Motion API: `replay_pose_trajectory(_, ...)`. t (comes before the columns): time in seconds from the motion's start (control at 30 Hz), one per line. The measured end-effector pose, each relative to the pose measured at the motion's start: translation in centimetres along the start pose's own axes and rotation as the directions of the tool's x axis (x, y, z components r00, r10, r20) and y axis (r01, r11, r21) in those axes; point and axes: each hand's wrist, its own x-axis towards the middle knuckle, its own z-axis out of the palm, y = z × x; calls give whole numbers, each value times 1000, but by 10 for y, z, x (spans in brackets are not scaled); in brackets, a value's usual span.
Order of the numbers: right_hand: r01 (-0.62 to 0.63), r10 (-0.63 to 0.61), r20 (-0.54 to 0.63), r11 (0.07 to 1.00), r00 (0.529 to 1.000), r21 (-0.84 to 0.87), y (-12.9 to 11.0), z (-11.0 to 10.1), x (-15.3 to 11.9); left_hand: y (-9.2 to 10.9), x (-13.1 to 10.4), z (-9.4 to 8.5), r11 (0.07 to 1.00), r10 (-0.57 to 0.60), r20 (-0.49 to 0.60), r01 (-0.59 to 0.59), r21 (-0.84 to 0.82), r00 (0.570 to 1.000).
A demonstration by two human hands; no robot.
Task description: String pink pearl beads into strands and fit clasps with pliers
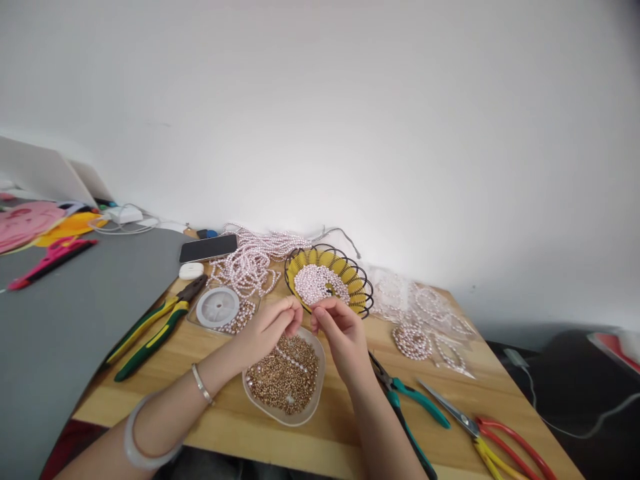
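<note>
My left hand [275, 323] and my right hand [343, 333] are both closed in a pinch, fingertips a short gap apart. What they hold, if anything, is too small to make out. Below them stands a white tub [320, 397] filled with small gold beads [285, 390]. A short strand of pale beads [294, 362] lies across the gold ones. Just beyond my fingertips is a yellow and black wire basket [357, 283] with pale pink beads [317, 283] in it.
Yellow-green pliers [155, 327], a thread spool [217, 307] and a phone [209, 248] lie left. Pink bead strands [255, 260] lie behind. Teal pliers [400, 393], scissors [480, 430] and bagged bead loops [425, 313] are right. A grey table [115, 280] adjoins.
</note>
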Motion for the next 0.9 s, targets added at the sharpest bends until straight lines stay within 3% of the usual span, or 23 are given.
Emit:
replay_pose_trajectory(0.27, -65, 66, 98, 998, 993, -14, -3, 2, -2, -1, 1, 1, 999, -32, -12, 31, -43, 999)
replay_pose_trajectory(0.63, -99, 88, 154, 993, 984, 66, 5, 4, -5, -9, -1, 5, 981, -38, 67, 50, -187, 997)
replay_pose_trajectory(0.9, -128, 110, 202, 989, 973, 79, 0, 6, -6, -1, -2, 5, 993, -37, 33, 40, -109, 999)
